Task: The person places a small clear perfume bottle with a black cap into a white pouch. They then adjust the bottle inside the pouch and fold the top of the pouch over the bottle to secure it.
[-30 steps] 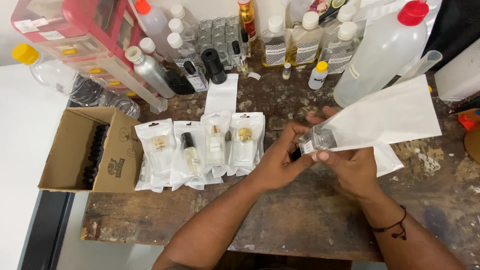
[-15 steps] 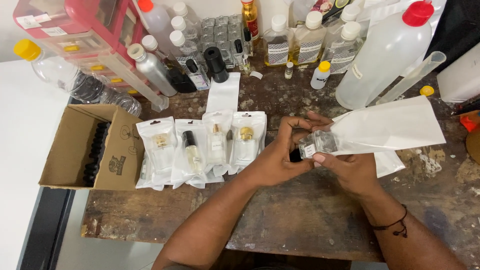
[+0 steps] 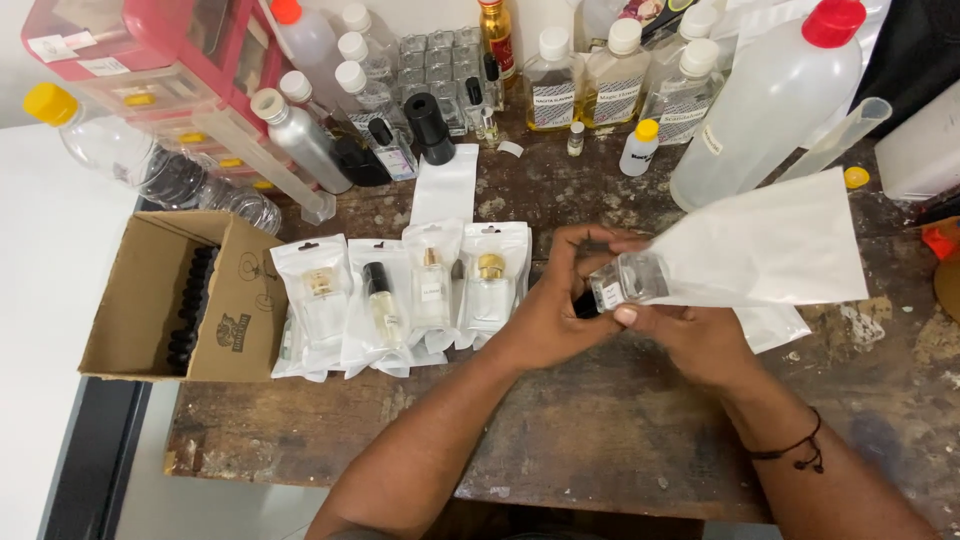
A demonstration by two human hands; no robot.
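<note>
Over the middle of the worn wooden table [image 3: 560, 440], my left hand [image 3: 560, 300] and my right hand [image 3: 690, 340] meet. Between them is a small clear glass perfume bottle [image 3: 628, 283] with a dark cap, its body partly inside the open mouth of a white plastic pouch [image 3: 770, 245]. My left hand's fingers curl around the cap end. My right hand grips the pouch's mouth from below, thumb on the bottle. The pouch stretches up and to the right. A row of packed pouches [image 3: 400, 295], each with a small bottle, lies just left of my hands.
An open cardboard box [image 3: 150, 300] with dark caps sits at the left edge. Several bottles [image 3: 600, 80], a big clear jug with a red cap [image 3: 770, 110], a red drawer unit [image 3: 150, 60] and an empty pouch [image 3: 447, 185] crowd the back. More white pouches [image 3: 775, 325] lie under my right hand.
The bottle has gone further into the pouch's mouth. My hands stay together at the same spot, and the pouch has tilted slightly.
</note>
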